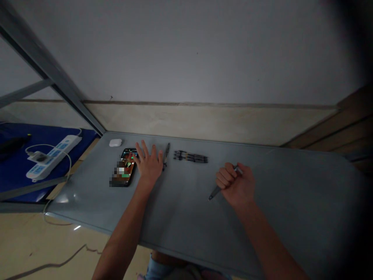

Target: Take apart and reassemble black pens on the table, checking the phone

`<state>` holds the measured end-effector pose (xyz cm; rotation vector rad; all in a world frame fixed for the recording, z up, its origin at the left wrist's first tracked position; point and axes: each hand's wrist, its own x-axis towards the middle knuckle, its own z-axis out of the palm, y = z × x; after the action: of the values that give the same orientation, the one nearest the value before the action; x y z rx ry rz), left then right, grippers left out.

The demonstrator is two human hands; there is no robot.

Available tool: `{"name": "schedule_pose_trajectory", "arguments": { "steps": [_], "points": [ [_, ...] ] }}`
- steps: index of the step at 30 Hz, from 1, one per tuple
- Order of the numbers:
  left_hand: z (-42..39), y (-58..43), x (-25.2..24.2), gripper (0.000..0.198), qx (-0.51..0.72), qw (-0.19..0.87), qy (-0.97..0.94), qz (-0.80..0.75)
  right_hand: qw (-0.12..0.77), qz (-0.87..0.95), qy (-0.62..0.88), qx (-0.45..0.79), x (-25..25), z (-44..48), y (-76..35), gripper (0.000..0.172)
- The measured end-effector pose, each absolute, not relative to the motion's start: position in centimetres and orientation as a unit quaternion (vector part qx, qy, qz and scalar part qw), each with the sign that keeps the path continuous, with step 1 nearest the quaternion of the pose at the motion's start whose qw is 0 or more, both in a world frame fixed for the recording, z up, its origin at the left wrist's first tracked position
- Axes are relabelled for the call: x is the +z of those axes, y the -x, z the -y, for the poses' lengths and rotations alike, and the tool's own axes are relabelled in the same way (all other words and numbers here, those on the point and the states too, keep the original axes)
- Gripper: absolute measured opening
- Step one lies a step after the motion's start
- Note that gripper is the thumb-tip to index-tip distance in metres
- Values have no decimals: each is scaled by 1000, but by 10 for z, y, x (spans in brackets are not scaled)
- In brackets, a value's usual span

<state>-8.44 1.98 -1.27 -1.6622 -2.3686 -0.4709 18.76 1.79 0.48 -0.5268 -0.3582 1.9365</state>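
My right hand [236, 182] is closed round a dark pen [215, 193], whose tip points down and left over the grey table [186, 210]. The pen's other end sticks out between thumb and forefinger. With its fingers spread, my left hand [149, 163] holds nothing and is over the table beside a lit phone [126, 171]; its little-finger side overlaps the phone's right edge. Just right of that hand lies a single pen [166, 155], pointing away from me. Between my two hands, several pens [190, 156] lie side by side in a bundle.
A white earbud case [115, 142] sits near the table's back left. Left of the table, a white power strip [54, 157] with a plugged-in charger and cable lies on a blue surface [17, 171]. A metal post [68, 93] rises at the back left corner, against the wall.
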Motion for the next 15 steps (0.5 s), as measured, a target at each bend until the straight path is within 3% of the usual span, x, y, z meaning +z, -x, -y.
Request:
{"name": "schedule_pose_trajectory", "arguments": {
  "steps": [15],
  "points": [
    [-19, 79, -12, 55, -159, 122, 512, 836, 536, 157, 226, 798, 6, -17, -186, 45]
  ]
}}
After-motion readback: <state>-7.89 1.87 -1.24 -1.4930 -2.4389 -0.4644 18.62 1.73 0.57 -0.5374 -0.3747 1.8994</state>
